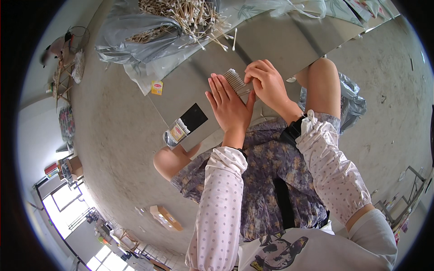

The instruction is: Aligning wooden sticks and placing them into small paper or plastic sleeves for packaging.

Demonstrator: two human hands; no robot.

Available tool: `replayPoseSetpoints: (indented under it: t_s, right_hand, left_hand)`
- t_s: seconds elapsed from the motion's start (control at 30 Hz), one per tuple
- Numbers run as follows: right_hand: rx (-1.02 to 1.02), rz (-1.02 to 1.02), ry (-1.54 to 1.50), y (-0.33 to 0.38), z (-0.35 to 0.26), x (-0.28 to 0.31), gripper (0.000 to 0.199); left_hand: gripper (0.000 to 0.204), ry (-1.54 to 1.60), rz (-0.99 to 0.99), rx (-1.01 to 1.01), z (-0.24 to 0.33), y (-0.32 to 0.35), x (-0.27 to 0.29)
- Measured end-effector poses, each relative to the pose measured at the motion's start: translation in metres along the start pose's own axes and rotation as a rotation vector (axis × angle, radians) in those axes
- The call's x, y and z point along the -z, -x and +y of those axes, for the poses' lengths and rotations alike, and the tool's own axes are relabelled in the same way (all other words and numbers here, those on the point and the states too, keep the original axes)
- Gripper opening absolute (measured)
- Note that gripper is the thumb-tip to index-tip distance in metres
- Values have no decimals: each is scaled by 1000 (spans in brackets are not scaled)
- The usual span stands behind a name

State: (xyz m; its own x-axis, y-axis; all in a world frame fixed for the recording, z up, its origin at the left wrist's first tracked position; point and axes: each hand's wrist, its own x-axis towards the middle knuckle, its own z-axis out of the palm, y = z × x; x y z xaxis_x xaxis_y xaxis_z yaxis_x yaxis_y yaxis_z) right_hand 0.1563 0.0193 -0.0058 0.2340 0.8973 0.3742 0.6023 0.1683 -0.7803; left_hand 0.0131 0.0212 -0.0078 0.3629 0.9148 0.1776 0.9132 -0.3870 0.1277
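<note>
A row of cotton swabs (235, 82) lies side by side on the grey tabletop between my hands. My left hand (229, 106) rests flat along the left side of the row, fingers stretched out and thumb apart. My right hand (270, 86) is at the row's right side with curled fingers pinched together. Whatever is between those fingertips is too small to make out. Left of my left hand lies a clear packet of cotton swabs (177, 131) with a yellow label, beside a black flat piece (194, 116).
At the far left of the table (280, 49), a big pile of loose cotton swabs (190, 16) spills from a grey plastic bag (135, 38). A small yellow card (157, 87) lies near the left edge. A cardboard box (166, 218) stands on the floor at lower left.
</note>
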Motion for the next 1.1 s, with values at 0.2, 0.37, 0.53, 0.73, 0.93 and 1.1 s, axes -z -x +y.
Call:
replayPoseSetpoints:
  t_s: [0.2,0.37,0.53,0.73,0.93,1.1]
  right_hand:
    - [23,-18,49,1,-1,0,14]
    - [36,-32,50,1,0,1,14]
    - [42,-13,52,-3,-1,-2,14]
    - [61,-6,67,-5,1,-4,15]
    - [72,-15,79,-5,0,-2,15]
    - [77,-28,74,-5,0,-2,15]
  left_hand:
    - [93,0,-2,-3,-1,0,0]
    - [94,-11,10,-1,0,0,-1]
    - [94,-11,12,-2,-1,0,-1]
    - [93,-10,25,-7,-1,1,-1]
    - [93,-9,21,-6,0,0,0]
    - [93,-21,17,-4,0,0,0]
